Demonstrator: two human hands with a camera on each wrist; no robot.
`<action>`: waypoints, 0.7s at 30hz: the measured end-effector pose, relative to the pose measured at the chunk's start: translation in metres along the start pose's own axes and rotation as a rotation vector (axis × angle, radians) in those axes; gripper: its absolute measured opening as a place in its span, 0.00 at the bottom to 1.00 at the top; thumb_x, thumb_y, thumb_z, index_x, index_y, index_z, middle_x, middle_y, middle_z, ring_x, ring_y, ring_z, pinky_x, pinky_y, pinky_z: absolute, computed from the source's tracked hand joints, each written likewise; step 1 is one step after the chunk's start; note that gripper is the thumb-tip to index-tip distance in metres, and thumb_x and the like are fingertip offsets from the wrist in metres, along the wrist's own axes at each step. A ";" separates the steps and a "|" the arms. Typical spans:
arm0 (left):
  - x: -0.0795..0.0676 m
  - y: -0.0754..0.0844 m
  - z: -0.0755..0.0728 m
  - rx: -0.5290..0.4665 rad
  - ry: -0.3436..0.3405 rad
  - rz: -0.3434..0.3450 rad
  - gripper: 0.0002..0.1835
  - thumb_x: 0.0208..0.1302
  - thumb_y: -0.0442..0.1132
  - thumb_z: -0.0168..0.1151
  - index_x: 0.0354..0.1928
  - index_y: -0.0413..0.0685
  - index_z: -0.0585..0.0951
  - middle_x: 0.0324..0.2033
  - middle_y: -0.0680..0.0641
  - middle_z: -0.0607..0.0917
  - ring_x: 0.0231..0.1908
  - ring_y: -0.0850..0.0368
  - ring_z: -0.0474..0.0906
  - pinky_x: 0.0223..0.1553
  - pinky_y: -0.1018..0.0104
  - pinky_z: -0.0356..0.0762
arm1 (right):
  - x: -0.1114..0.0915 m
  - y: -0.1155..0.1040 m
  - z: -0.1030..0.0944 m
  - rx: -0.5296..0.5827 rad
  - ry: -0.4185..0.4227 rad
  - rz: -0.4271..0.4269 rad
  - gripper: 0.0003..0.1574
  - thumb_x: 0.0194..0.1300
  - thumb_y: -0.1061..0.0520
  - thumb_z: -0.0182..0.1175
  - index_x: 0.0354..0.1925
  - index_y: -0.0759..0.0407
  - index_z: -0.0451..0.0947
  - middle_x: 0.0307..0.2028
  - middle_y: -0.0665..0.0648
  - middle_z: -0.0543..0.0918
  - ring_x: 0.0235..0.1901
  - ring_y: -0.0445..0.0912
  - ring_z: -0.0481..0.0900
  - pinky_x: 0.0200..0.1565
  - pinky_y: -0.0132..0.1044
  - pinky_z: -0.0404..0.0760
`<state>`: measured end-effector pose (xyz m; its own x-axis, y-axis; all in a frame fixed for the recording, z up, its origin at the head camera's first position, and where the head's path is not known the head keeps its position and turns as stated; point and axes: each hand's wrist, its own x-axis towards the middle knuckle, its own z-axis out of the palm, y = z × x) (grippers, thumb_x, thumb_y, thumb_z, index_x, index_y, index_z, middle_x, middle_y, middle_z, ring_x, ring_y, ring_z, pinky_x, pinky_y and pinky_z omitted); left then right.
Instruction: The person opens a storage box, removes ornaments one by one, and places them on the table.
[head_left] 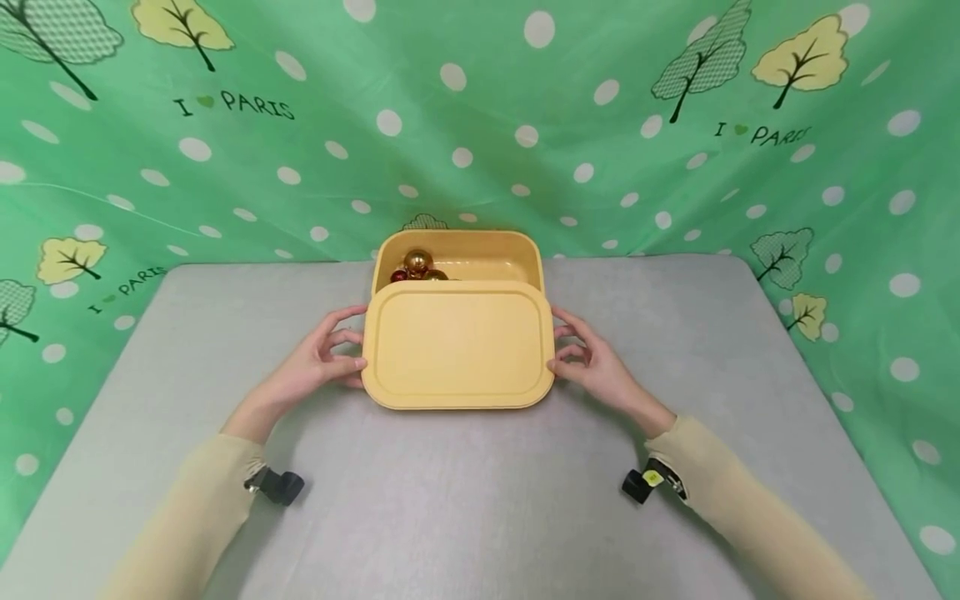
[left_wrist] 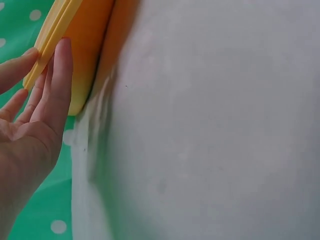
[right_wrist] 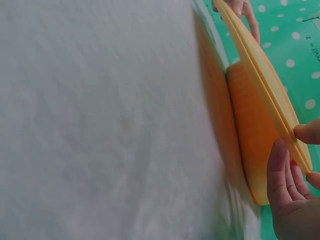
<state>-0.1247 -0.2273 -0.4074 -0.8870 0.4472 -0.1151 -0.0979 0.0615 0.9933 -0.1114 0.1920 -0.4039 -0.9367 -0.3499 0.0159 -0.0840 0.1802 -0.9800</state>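
A pale yellow rectangular lid (head_left: pixel 459 346) with rounded corners is held between both hands. My left hand (head_left: pixel 322 358) pinches its left edge, thumb on the upper face and fingers beneath. At the opposite edge, my right hand (head_left: pixel 596 362) grips it the same way. Behind and below it stands a yellow box (head_left: pixel 472 243), whose front part the lid covers in the head view. Shiny gold and dark red balls (head_left: pixel 417 262) lie in the box's left side, partly hidden. From the right wrist, the lid (right_wrist: pixel 265 90) appears tilted, its lower edge apart from the box's outer wall (right_wrist: pixel 250 115).
A grey-covered table (head_left: pixel 465 500) lies beneath everything. Behind it and along both sides hangs a green dotted cloth (head_left: pixel 495 108) with trees and lettering, close behind the box. Small black cameras (head_left: pixel 281 487) are strapped over the beige sleeves (head_left: pixel 195 500).
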 end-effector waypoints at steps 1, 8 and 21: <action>-0.002 -0.001 0.000 -0.004 -0.007 -0.009 0.43 0.63 0.22 0.58 0.74 0.53 0.52 0.46 0.36 0.69 0.35 0.47 0.84 0.38 0.48 0.81 | -0.001 0.000 0.001 0.004 -0.003 -0.001 0.49 0.58 0.76 0.61 0.73 0.61 0.53 0.51 0.68 0.69 0.36 0.49 0.79 0.36 0.39 0.83; -0.015 -0.007 -0.001 -0.072 -0.115 -0.052 0.48 0.63 0.20 0.57 0.76 0.59 0.45 0.45 0.34 0.69 0.38 0.40 0.83 0.40 0.43 0.80 | -0.009 0.002 0.003 -0.034 -0.057 0.011 0.50 0.58 0.75 0.62 0.73 0.60 0.53 0.45 0.67 0.74 0.36 0.48 0.81 0.36 0.36 0.82; -0.030 -0.013 -0.004 -0.086 -0.244 -0.114 0.52 0.64 0.23 0.56 0.76 0.69 0.39 0.41 0.33 0.76 0.41 0.32 0.81 0.40 0.41 0.79 | -0.017 0.005 0.007 -0.067 -0.135 0.042 0.49 0.59 0.72 0.64 0.73 0.59 0.53 0.40 0.64 0.78 0.36 0.53 0.81 0.37 0.36 0.82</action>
<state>-0.0990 -0.2450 -0.4172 -0.7343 0.6438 -0.2153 -0.2385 0.0522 0.9697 -0.0933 0.1928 -0.4103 -0.8858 -0.4608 -0.0557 -0.0729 0.2568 -0.9637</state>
